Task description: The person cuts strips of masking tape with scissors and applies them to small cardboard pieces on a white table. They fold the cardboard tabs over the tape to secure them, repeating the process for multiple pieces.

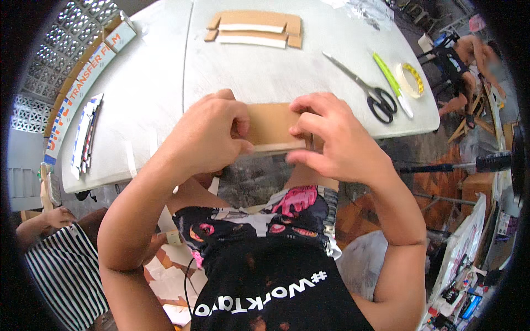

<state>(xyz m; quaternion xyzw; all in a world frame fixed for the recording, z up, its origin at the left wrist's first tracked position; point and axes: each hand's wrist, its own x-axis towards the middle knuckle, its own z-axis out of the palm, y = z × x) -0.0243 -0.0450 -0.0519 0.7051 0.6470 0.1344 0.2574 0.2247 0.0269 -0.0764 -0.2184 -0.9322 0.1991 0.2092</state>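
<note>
A small brown cardboard piece point(271, 122) lies between my hands at the near edge of the white table, with a pale strip along its front edge. My left hand point(221, 129) is closed on its left end, fingers curled over the top and thumb at the front edge. At the right end, my right hand point(331, 135) grips it with bent fingers on the top, its thumb lower and in front. My fingers hide both ends of the piece. Farther back lies a flat, notched cardboard piece point(262, 21) with two white strips on it.
On the table point(149, 71), scissors point(361, 85), a green-and-white cutter point(393, 83) and a tape roll point(409, 80) lie to the right. A long box point(91, 77) and thin strips point(87, 135) are at the left. People sit at far right point(469, 60) and lower left point(66, 270).
</note>
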